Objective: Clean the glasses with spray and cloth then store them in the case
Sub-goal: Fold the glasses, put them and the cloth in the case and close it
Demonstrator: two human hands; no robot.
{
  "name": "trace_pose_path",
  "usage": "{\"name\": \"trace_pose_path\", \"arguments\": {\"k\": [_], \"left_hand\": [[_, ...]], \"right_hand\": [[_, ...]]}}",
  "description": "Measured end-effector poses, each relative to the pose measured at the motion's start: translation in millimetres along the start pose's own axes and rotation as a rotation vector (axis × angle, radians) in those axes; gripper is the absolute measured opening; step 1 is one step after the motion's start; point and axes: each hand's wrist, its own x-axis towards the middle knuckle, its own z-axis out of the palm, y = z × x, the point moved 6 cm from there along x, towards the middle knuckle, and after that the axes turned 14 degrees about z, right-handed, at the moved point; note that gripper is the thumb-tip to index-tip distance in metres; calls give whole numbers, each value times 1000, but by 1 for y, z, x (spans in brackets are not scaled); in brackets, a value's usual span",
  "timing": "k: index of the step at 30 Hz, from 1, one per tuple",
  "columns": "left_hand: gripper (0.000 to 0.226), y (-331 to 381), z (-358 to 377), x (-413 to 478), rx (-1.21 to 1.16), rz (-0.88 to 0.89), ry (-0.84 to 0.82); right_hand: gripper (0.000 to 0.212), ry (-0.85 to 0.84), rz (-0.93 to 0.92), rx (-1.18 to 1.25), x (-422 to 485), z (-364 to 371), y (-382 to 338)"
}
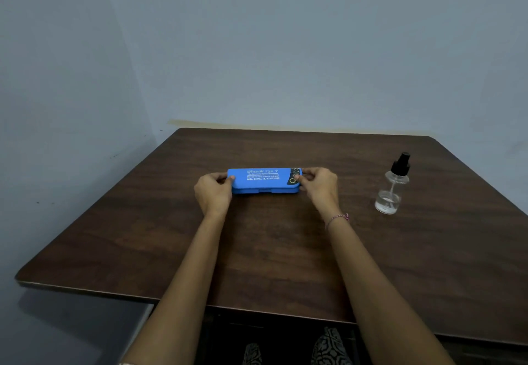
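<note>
A closed blue glasses case (263,180) with white lettering lies flat in the middle of the dark wooden table (285,250). My left hand (213,192) grips its left end, thumb on the lid. At the case's right end my right hand (320,184) holds on, its thumb on the black patch of the lid. A clear spray bottle (391,190) with a black pump top stands upright to the right, apart from both hands. No glasses and no cloth show.
Pale blue walls close off the table's far side and left. The table's front edge runs just above my lap. A thread bracelet circles my right wrist (338,218).
</note>
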Motion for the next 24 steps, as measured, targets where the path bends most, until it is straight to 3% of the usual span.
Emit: {"name": "trace_pose_path", "arguments": {"k": [13, 19, 24], "left_hand": [[17, 14, 43, -30, -124, -106, -166], [31, 52, 28, -34, -28, 52, -93], [27, 129, 50, -56, -180, 277, -88]], "right_hand": [[29, -10, 151, -9, -2, -62, 39], [36, 175, -65, -299, -27, -76, 16], [15, 434, -357, -16, -67, -141, -27]]}}
